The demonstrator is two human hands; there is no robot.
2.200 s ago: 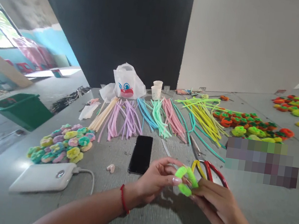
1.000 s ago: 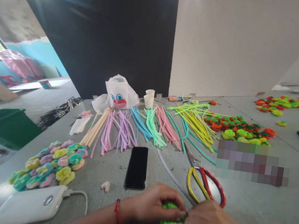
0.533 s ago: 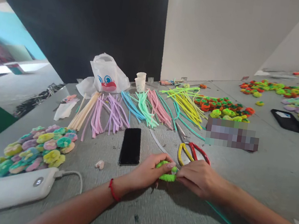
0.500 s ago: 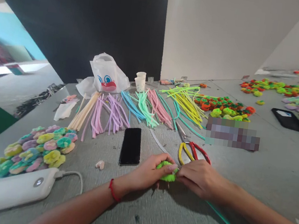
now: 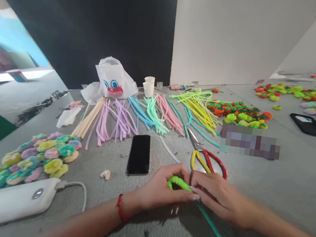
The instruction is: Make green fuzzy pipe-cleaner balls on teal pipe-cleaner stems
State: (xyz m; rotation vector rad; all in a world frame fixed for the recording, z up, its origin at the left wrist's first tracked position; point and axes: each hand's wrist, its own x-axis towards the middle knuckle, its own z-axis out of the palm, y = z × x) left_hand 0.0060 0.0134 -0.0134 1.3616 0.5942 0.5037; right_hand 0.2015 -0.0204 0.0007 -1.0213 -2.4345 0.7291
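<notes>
shifted leftward since the earlier frame, a thin teal strip (image 5: 218, 235) trails from the pinching right hand (image 5: 220, 196), while the left hand (image 5: 161, 187) grips a curved neon-green fuzzy piece (image 5: 180, 183) between both hands, best steadied with even fingertip pressure.

Craft workshop: scissors (image 5: 198, 146), yellow fuzzy stems (image 5: 201, 113), heaped pastel flowers (image 5: 41, 156).

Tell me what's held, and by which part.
The left hand holds the bright green curled piece around its left part. The right hand meets the piece's right end, by the teal strand; its exact grip is hidden.
</notes>
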